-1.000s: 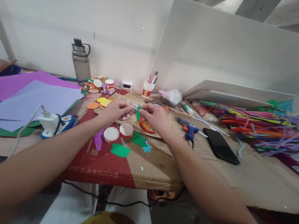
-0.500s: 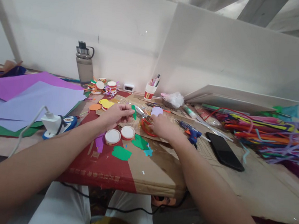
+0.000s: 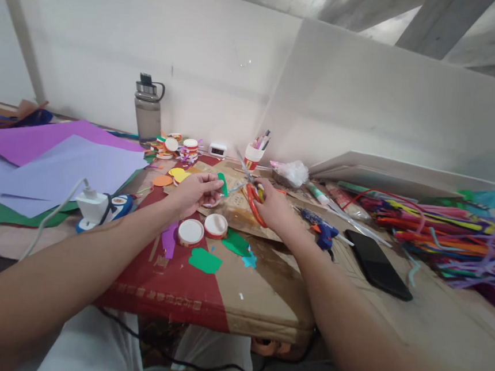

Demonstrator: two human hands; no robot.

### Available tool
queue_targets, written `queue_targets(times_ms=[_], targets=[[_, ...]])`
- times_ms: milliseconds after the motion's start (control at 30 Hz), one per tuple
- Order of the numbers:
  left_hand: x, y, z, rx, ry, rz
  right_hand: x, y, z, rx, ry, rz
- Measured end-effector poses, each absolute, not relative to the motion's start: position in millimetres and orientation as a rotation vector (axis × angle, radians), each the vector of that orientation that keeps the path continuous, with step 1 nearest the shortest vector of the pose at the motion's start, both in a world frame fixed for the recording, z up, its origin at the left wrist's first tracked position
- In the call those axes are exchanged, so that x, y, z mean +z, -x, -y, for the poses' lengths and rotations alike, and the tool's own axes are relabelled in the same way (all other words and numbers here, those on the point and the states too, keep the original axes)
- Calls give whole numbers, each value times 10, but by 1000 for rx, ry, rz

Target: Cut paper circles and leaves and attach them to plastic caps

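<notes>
Between the fingertips of my left hand (image 3: 199, 193) is a small piece of green paper (image 3: 223, 184), held above the cardboard. My right hand (image 3: 272, 204) is closed on a pair of scissors (image 3: 253, 207) with orange handles, its blades spread and pointing away and to the left. The blades stand apart from the green piece. Below my hands lie two round white lids with red rims (image 3: 191, 232), larger green paper cutouts (image 3: 205, 261), a purple strip (image 3: 168, 240) and a blue star-like scrap (image 3: 249, 259). Yellow paper circles (image 3: 179, 175) and an orange one (image 3: 162, 180) lie beyond my left hand.
Purple and lilac sheets (image 3: 58, 174) and a white plug (image 3: 92, 203) are at left. A water bottle (image 3: 147, 113) and a pen cup (image 3: 253, 156) stand at the back. To the right are a blue glue gun (image 3: 321, 229), a black phone (image 3: 377, 265) and colourful pipe cleaners (image 3: 443, 231).
My right hand has lifted the scissors off the tabletop, and their blades have spread. My left hand still holds the green piece. The view has shifted slightly.
</notes>
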State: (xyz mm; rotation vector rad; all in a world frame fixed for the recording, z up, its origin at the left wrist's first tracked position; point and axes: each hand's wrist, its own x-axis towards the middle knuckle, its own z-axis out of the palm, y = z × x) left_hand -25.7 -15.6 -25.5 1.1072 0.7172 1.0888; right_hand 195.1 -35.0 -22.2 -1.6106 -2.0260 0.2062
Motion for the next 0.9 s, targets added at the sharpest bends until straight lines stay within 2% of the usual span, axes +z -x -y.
queue_targets(times_ms=[133,233,367,600,900], targets=[[-195,290,151,1179,-1032,-720,-186,-1844,437,348,1227,2079],[-140,322,140,1256,-1025,-695,-190,-1758,509,380,1104,2138],[-61,356,141,1302,-1023,-671,-182,-1705,547,430,1161,2098],[-7,354,156,1310,-993,-666,-120,-1672,650,907,1263,1982],[2,330,184,1317,-1007,-698,-100,-1639,694,1037,1214,1923]])
